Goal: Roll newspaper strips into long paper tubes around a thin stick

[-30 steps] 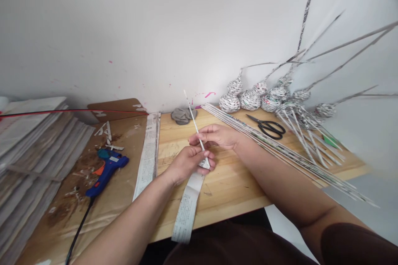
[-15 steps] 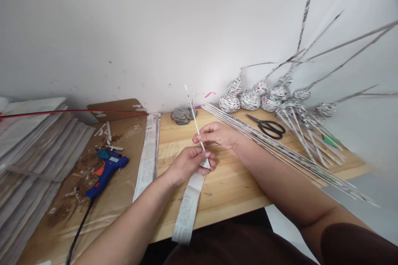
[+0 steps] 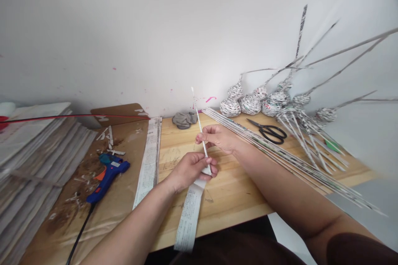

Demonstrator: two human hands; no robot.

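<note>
A newspaper strip point(image 3: 188, 218) hangs from my fingers toward the table's front edge, and its upper part is wound into a thin paper tube point(image 3: 199, 122) that leans up toward the wall. My left hand point(image 3: 193, 169) is closed on the strip where the flat paper meets the tube. Higher up, my right hand point(image 3: 217, 137) pinches the tube between thumb and fingers. Part of the winding is hidden behind my left fingers.
Right of my hands lie rolled paper tubes point(image 3: 264, 147) and black scissors point(image 3: 270, 131). Woven paper gourds point(image 3: 250, 104) stand along the wall. At left are flat newspaper strips point(image 3: 148, 157), a blue glue gun point(image 3: 107, 178) and stacked newspapers point(image 3: 40, 165). A grey cloth point(image 3: 184, 120) lies behind.
The whole view has shifted slightly, with things sitting a little lower. Both hands keep their hold on the strip and tube; the tube's tilt differs a little.
</note>
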